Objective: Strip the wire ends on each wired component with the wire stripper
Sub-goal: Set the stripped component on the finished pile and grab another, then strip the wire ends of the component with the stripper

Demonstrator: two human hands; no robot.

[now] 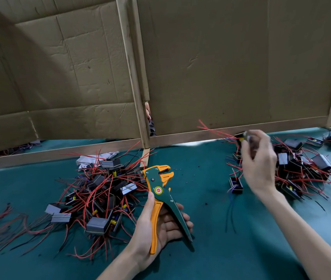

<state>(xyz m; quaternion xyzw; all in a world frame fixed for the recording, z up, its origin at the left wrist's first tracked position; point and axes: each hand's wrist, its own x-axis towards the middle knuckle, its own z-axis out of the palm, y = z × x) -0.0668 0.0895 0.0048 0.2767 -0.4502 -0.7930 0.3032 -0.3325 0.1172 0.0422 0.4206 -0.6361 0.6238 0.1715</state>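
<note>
Your left hand [161, 225], low in the middle of the frame, wraps the two handles of the wire stripper [161, 185], thumb along the orange one and fingers curled under the green one. The handles stand apart and the orange jaws at the top gape, facing right. Your right hand [259, 164], at the right centre, pinches a small black component [241, 137] at its fingertips, though motion blur hides the exact hold. Its red wires [211, 129] stick out to the left, well apart from the tool. To strip cleanly, I'd feed one wire end straight into the jaws, square to them and only a short way in. Then squeeze in one firm stroke while your right hand steadies the body. A tangled pile of components [100, 195] lies left of the tool, and another pile [302, 168] lies below and beyond your right hand. Both sit on a green cloth table [211, 229] flecked with dark scraps [206, 203]. A creased cardboard wall [221, 57] framed by wooden strips [134, 77] closes off the back.
</note>
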